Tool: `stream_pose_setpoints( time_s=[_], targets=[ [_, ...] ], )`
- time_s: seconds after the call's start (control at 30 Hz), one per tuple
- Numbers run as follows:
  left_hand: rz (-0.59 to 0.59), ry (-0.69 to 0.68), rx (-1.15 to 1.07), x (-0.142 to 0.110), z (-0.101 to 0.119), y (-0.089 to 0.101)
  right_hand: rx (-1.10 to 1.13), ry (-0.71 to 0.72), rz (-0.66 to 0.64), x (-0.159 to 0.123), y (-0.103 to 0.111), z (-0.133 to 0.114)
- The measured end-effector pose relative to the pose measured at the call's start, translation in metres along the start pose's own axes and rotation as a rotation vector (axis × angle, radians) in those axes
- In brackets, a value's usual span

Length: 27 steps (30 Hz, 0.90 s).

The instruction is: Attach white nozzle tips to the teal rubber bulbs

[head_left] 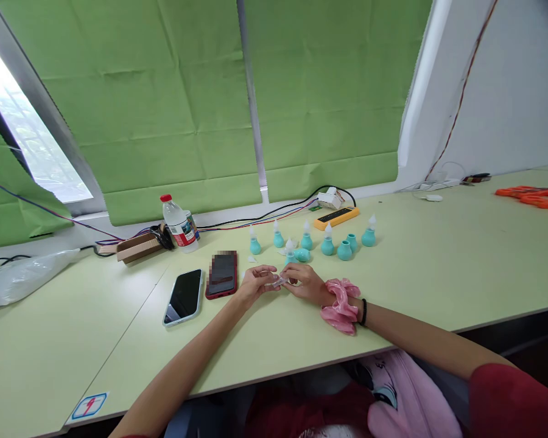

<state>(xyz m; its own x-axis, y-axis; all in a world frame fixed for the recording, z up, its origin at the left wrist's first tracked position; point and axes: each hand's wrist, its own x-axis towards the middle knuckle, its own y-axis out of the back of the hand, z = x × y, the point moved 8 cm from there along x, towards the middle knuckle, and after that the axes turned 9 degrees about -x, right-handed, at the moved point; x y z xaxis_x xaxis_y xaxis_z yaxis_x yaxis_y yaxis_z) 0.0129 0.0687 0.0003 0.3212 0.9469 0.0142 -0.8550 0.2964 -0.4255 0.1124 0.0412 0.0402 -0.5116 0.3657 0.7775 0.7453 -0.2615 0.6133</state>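
Note:
My left hand (256, 285) and my right hand (307, 283) meet over the table, fingertips pinched on a small clear plastic piece (280, 281). Its exact kind is too small to tell. Just behind my fingers stand several small teal bulb-shaped pots with white flame-like tips, such as a pot (327, 246) and a pot at the far right (368, 237). Two teal pots without tips, one of them a front pot (344, 250), stand among them. A teal pot on its side (302, 255) lies near my right hand. A loose white tip (252, 259) rests by my left hand.
Left of my hands lie a pale-cased phone (183, 297) and a red-cased phone (221, 275). Farther back are a bottle (179, 225), an open cardboard box (139, 246), cables and a yellow power strip (337, 218). Orange scissors (532, 196) lie far right; a plastic bag (25, 280) far left.

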Motion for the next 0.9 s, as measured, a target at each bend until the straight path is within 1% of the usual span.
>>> stream_pose_setpoints(
  time_s=[0.1,0.2,0.27,0.37,0.53,0.7,0.9],
  targets=[
    [0.009,0.025,-0.015,0.001,-0.002,0.0,-0.019,-0.02,0.011,0.001,0.0,0.001],
    [-0.016,0.067,-0.046,0.001,-0.005,-0.003,-0.035,-0.028,0.012,0.001,0.001,0.001],
    [-0.024,0.063,-0.04,0.001,-0.004,-0.004,-0.036,-0.026,0.004,0.002,0.0,0.001],
    [-0.021,0.054,0.031,0.001,-0.003,-0.003,-0.041,-0.014,-0.01,0.002,-0.001,0.0],
    [-0.06,0.108,0.19,-0.001,-0.007,-0.004,-0.073,-0.019,-0.013,0.002,0.001,0.001],
    [-0.091,0.069,0.266,-0.003,-0.002,-0.008,-0.097,-0.024,-0.03,0.001,0.001,0.001],
    [-0.077,0.05,0.226,-0.004,0.0,-0.009,-0.114,-0.001,-0.046,0.006,0.008,-0.003]
  ],
)
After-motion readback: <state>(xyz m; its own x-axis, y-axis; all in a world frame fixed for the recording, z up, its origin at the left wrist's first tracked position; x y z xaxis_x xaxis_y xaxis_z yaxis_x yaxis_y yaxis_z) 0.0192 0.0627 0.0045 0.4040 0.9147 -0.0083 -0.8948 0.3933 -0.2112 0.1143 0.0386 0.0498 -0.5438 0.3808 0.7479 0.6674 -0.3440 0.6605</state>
